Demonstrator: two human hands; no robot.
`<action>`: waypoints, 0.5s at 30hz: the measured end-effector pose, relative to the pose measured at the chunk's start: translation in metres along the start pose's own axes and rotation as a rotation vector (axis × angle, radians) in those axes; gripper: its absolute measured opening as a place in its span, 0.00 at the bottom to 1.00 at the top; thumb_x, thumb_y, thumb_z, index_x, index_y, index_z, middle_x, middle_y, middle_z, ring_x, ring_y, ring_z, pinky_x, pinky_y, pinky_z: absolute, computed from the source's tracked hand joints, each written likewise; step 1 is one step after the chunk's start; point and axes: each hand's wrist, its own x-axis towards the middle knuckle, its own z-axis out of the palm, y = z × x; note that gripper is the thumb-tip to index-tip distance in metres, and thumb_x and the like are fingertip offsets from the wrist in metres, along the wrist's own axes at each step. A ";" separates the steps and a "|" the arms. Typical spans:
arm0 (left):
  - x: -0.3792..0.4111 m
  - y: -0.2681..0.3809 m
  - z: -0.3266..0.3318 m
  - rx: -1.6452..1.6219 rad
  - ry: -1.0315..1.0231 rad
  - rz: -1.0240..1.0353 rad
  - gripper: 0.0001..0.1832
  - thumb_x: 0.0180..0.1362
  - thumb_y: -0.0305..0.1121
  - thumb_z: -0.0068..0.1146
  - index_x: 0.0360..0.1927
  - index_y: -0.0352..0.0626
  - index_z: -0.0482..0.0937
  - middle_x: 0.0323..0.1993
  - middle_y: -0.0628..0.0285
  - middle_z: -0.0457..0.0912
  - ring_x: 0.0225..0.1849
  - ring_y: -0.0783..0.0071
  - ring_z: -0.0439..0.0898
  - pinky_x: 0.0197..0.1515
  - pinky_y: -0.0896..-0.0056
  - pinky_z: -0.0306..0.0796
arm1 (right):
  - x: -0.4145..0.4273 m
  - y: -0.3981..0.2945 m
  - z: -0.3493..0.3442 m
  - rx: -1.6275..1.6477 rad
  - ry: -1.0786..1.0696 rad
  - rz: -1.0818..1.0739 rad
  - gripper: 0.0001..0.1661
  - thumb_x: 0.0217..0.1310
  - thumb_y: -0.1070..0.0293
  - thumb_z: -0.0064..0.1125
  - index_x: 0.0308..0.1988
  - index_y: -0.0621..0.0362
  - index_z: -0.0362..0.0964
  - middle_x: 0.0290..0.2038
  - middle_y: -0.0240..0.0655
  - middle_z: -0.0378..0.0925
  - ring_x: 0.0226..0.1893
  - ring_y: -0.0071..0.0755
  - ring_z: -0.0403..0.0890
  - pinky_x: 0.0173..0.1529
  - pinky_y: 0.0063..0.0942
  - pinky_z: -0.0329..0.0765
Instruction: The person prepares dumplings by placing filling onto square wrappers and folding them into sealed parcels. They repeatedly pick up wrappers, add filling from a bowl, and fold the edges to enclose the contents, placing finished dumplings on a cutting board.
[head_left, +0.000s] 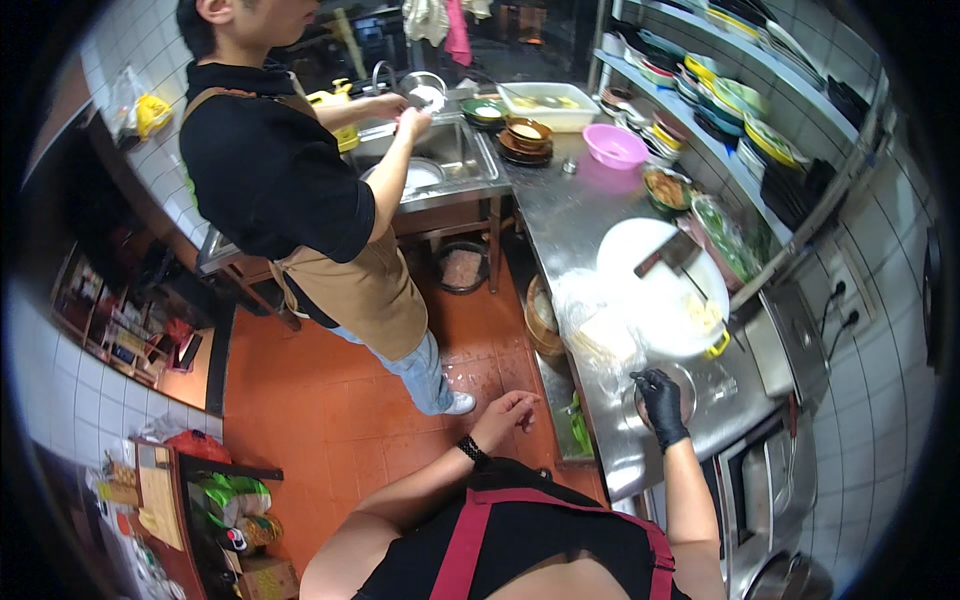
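My left hand (511, 414), bare with a dark band at the wrist, hangs over the floor beside the steel counter (555, 225). Its fingers curl loosely around nothing. My right hand (661, 409) wears a black glove and is over a round metal bowl (691, 390), hiding much of it; whether its fingers grip anything is unclear. Just beyond lies a clear plastic bag (581, 304) with a pale flat stack (607, 334) in it. A round white cutting board (622, 247) carries a cleaver (679, 251) and pale chopped pieces (703, 313).
At left a co-worker (277, 172) in a tan apron stands by the sink (469, 154), hands at a metal vessel (424, 94). A pink basin (615, 146) and stacked brown bowls (526, 139) occupy the counter's far end. Dish-filled shelves (697, 112) run along the right wall.
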 end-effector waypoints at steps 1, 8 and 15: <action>0.001 0.005 0.005 0.021 0.029 -0.009 0.12 0.60 0.36 0.43 0.42 0.38 0.71 0.23 0.68 0.70 0.24 0.81 0.70 0.28 0.80 0.67 | 0.017 0.011 0.012 -0.013 -0.012 -0.040 0.06 0.46 0.73 0.55 0.28 0.59 0.76 0.28 0.42 0.76 0.31 0.43 0.76 0.37 0.30 0.71; 0.030 0.014 0.008 0.043 0.112 -0.004 0.14 0.61 0.37 0.42 0.42 0.37 0.71 0.21 0.69 0.69 0.24 0.81 0.69 0.29 0.81 0.66 | 0.114 0.067 0.102 -0.096 -0.198 -0.010 0.07 0.41 0.67 0.58 0.26 0.58 0.74 0.26 0.44 0.74 0.30 0.46 0.75 0.36 0.35 0.71; 0.091 0.018 -0.004 -0.059 0.098 -0.040 0.12 0.61 0.34 0.42 0.43 0.37 0.70 0.22 0.68 0.71 0.23 0.81 0.69 0.29 0.82 0.66 | 0.124 0.056 0.114 -0.153 -0.339 0.013 0.18 0.36 0.58 0.67 0.27 0.56 0.70 0.26 0.41 0.74 0.29 0.45 0.75 0.34 0.36 0.71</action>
